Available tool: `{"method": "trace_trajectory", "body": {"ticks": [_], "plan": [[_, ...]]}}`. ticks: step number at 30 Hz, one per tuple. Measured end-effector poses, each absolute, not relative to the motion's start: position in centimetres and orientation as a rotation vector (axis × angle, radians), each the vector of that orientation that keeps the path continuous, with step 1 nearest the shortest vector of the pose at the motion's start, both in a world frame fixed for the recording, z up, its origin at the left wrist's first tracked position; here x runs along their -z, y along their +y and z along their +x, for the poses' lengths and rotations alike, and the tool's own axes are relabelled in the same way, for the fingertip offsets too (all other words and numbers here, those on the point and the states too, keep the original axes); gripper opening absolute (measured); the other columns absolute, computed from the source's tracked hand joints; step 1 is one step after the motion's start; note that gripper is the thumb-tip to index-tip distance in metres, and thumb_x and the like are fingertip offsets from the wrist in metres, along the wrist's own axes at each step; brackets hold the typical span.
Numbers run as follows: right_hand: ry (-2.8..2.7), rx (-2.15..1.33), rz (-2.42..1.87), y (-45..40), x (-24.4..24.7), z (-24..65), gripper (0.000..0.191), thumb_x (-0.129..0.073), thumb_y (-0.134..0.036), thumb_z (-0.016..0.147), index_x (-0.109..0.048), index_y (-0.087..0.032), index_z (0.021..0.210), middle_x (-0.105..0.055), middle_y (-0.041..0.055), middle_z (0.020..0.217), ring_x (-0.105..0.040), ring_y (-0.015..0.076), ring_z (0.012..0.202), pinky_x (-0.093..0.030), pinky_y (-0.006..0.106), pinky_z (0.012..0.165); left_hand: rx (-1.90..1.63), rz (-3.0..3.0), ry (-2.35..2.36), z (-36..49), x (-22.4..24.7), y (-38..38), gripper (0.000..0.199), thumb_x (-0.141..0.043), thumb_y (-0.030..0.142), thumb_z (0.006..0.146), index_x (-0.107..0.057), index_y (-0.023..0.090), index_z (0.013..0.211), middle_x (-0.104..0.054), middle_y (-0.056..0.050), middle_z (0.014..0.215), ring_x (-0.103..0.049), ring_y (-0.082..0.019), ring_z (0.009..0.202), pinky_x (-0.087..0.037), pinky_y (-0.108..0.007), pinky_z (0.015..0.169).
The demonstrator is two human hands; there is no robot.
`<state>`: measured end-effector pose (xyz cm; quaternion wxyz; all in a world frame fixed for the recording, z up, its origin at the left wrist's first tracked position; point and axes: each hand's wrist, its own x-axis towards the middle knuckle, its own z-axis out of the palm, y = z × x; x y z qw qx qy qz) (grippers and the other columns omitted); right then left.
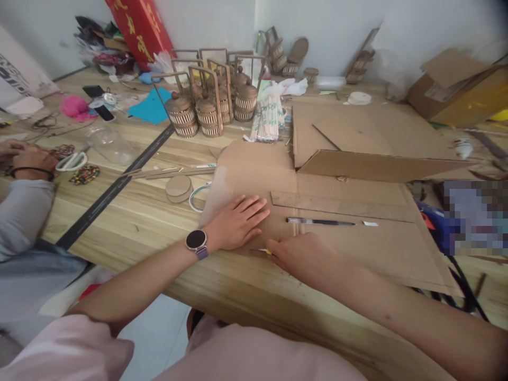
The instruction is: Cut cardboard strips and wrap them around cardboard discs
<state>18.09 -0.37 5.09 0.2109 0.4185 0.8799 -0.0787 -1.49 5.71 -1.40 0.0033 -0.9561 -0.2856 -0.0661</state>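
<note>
My left hand [240, 222] lies flat with fingers spread on the left part of a large cardboard sheet [381, 243]. Close beside it, my right hand [296, 253] is closed around a small yellow tool [269, 252], mostly hidden in the fingers, at the sheet's near edge. A thin blade-like tip points left from it. Beyond my right hand a black pen [321, 221] and a small white scrap [370, 224] rest on the cardboard, near a narrow cardboard strip [309, 203].
Round cardboard discs [178, 189] and a tape roll [199, 197] sit left of the sheet. Several bamboo baskets [208, 112] with tall handles stand behind. A folded cardboard flap [381, 165] rises at the right. Another person's hands [29, 159] are at the far left near scissors [71, 161].
</note>
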Motion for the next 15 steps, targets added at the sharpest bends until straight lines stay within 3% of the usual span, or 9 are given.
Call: {"method": "trace_trajectory", "body": {"ticks": [6, 15], "plan": [[2.347, 0.234, 1.106, -0.4, -6.4, 16.7, 0.034, -0.057, 0.003, 0.073, -0.067, -0.016, 0.099, -0.074, 0.0075, 0.074, -0.072, 0.0243, 0.062, -0.046, 0.028, 0.05, 0.187, -2.986, -0.897, -1.5, 1.5, 5.7, 0.049, -0.036, 0.038, 0.103, -0.045, 0.013, 0.144, -0.037, -0.013, 0.157, -0.03, -0.03, 0.146, -0.022, -0.049, 0.119], [2.367, 0.276, 1.146, 0.0, -7.0, 15.4, 0.036, -0.068, 0.005, 0.063, -0.072, -0.017, 0.091, -0.072, 0.0068, 0.065, -0.072, 0.0255, 0.061, -0.053, 0.031, 0.054, 0.211, -2.977, -0.884, -1.5, 1.6, 5.7, 0.049, -0.038, 0.037, 0.102, -0.045, 0.013, 0.144, -0.038, -0.013, 0.156, -0.03, -0.03, 0.146, -0.021, -0.049, 0.119]]}}
